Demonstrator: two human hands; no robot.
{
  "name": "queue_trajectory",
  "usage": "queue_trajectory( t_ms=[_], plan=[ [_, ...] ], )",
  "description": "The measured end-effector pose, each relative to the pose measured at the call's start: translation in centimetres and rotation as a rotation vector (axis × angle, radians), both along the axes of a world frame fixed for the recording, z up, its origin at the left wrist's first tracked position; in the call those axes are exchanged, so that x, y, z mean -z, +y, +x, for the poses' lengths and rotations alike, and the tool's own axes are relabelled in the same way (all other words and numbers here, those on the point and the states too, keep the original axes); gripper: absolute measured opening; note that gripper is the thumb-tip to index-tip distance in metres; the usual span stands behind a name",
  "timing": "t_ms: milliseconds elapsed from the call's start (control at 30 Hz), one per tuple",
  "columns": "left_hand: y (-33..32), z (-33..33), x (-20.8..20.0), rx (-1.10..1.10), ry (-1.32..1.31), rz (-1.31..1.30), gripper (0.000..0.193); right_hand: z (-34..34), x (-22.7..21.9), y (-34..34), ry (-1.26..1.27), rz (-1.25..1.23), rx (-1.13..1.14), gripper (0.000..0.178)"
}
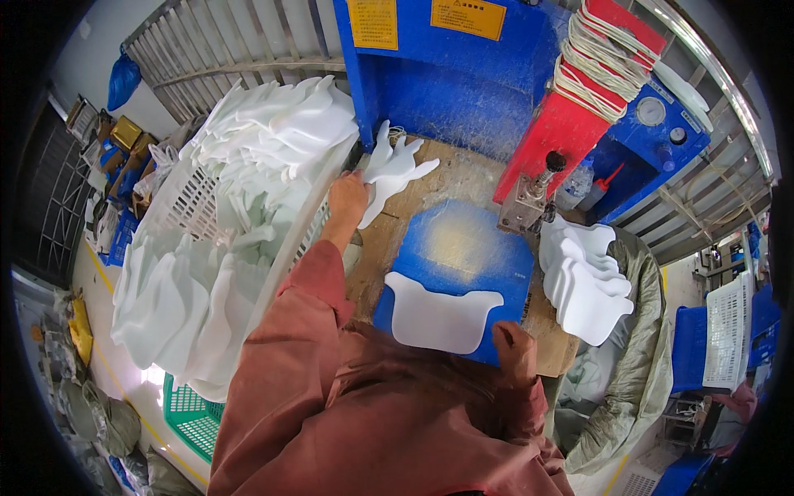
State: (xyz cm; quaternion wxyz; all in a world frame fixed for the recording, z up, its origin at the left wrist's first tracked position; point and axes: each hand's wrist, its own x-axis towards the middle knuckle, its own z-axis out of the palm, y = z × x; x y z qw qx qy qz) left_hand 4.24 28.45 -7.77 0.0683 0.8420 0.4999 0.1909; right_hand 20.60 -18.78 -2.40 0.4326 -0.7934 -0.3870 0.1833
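Observation:
My left hand (347,202) reaches to the far left of the worktop, its fingers closed at the edge of a small bunch of white curved foam-like pieces (389,172). In front of me a single white piece (438,312), flat with a curved outline, lies on the near part of a blue board (463,248). The board has a pale worn patch in its middle. Beside the right corner of that piece, my right hand (517,354) is curled closed; whatever its fingers may hold is hidden.
A white crate (285,260) heaped with similar pieces stands left. Behind the board rises a blue machine (447,99) with a red arm (550,124) and metal head (525,202). Stacked white pieces (583,281) lie right, beside a greenish sack (637,331). A green basket (188,417) is lower left.

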Motion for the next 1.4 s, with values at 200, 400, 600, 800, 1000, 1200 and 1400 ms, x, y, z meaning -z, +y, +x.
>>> queue_trajectory(
  t_ms=[200,400,600,800,1000,1200,1400],
  plan=[
    [-2.5,-0.2,-3.8,0.116,-0.331,0.097,0.033,0.3,-1.5,0.8,-0.028,0.019,-0.053,0.013],
    [-11.5,-3.8,-13.2,0.221,-0.491,-0.019,0.031,-1.6,-7.1,4.1,-0.21,0.171,-0.195,0.024],
    [-23.5,-7.8,-13.8,0.6,-0.453,-0.441,0.032,-3.0,-10.1,6.3,-0.67,0.113,-0.501,0.061],
    [-27.4,-9.4,-11.7,0.617,-0.49,-0.59,0.031,-4.1,-7.4,4.8,-0.456,0.163,-0.635,0.062],
    [-26.6,-9.2,-9.6,0.499,-0.458,-0.71,0.034,-4.6,-6.3,3.8,-0.359,0.098,-0.668,0.062],
    [-24.6,-9.0,-7.6,0.299,-0.414,-0.75,0.035,-4.5,-5.3,7.4,-0.555,0.025,-0.632,0.059],
    [-21.3,-9.0,-5.5,0.114,-0.66,-1.082,0.022,-4.6,-3.8,10.5,-0.631,0.025,-0.642,0.058]
  ],
)
